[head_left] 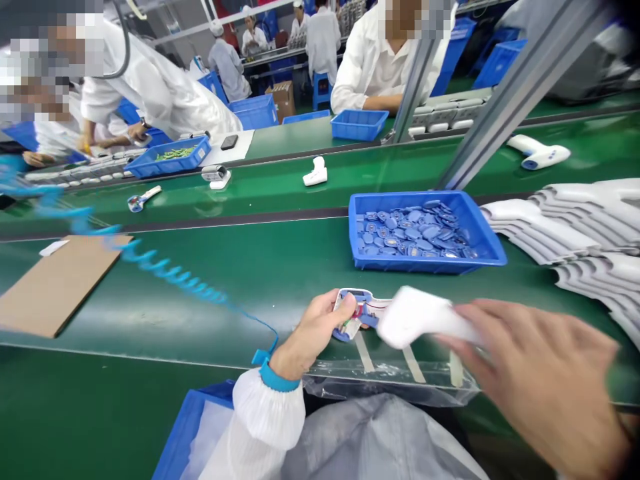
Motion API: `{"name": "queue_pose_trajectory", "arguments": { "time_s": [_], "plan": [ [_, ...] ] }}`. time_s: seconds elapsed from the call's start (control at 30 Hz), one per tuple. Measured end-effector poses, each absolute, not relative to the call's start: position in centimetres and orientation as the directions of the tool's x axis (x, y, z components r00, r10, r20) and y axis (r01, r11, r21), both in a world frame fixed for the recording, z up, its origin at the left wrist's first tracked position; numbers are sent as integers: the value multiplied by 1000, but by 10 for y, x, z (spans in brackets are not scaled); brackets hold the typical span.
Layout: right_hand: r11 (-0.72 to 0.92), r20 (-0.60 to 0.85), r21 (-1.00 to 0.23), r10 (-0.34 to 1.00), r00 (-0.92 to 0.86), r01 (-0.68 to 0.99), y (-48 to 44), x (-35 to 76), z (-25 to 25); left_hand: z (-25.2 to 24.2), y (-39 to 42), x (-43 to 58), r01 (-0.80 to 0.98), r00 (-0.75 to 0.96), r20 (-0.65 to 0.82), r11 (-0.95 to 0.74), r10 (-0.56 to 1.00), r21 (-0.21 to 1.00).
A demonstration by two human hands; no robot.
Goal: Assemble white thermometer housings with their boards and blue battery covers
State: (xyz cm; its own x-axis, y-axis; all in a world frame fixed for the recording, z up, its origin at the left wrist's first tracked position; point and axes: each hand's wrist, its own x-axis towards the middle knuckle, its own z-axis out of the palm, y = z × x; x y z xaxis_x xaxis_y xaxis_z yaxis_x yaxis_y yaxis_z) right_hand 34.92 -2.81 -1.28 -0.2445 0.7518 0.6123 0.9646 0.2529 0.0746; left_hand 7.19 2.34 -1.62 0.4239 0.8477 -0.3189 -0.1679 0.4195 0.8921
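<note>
Over a transparent plastic bag (390, 380) on the green table (200, 313), the left hand's fingers (330, 310) clench a wired blue casing (353, 313), the right hand's fingers (470, 327) grip a white plastic shell (415, 317) beside it, and a blue tray (400, 195) of round blue parts (415, 233) sits beyond.

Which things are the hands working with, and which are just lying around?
Being worked with: left hand holding blue-and-white plastic casing with wires; right hand holding white plastic gun-shaped shell.
Just lying about: blue plastic tray of round blue parts; stacked white plastic shells; flat brown cardboard sheet.
</note>
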Motion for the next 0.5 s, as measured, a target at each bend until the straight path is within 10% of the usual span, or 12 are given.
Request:
{"name": "queue_pose_trajectory", "arguments": {
  "time_s": [0.33, 0.5],
  "plan": [
    [464, 473, 126, 749, -464, 877, -16, 270, 5, -23, 21, 71, -132, 453, -241, 332, 858, 934],
    [423, 302, -428, 900, -315, 798, -9, 280, -4, -14, 19, 71, 81, 423, -146, 123, 894, 989]
  ]
}}
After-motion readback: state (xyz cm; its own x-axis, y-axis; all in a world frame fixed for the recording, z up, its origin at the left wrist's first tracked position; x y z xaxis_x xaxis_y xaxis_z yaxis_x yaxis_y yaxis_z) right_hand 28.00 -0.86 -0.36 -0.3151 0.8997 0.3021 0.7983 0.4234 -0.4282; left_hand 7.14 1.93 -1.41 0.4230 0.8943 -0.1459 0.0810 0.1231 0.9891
